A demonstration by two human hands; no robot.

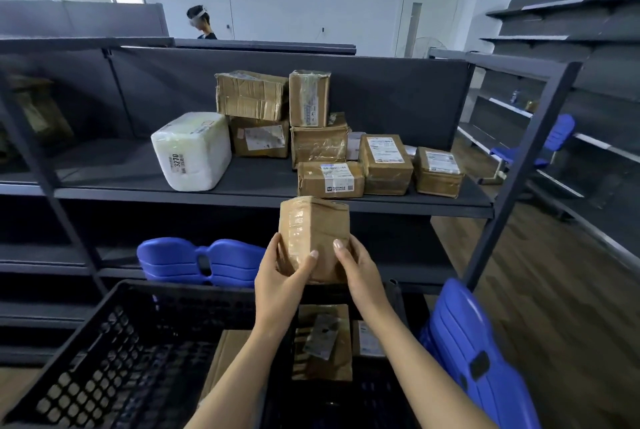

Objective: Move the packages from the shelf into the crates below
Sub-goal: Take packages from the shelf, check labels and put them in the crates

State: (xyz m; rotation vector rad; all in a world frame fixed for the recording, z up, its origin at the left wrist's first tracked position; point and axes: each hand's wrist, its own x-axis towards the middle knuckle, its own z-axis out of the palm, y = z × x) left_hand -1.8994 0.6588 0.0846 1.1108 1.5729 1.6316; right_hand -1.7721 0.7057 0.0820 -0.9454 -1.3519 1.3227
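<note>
You held a small brown package (313,227) between both hands, in the air just in front of the shelf (104,193) and above the black crates (104,342). Your left hand (277,276) curled round its lower left side with the thumb laid across the front face. Your right hand (358,269) cupped the lower right side, its thumb on the front as well.

The package stood roughly upright and was wrapped all over in glossy tape. That tape likely made it slick, so gripping round the edges, as you did, seemed safer than flat palms on the faces. It looked light for two hands, and the card seemed stiff enough not to buckle, though the top was creased.

In the crate beneath your wrists lay other brown packages (323,342). On the shelf sat a white wrapped bundle (192,151) and a cluster of brown boxes (311,137), some of them stacked. The bundle looked bulkier and softer, and would probably want a hand under each end.
</note>
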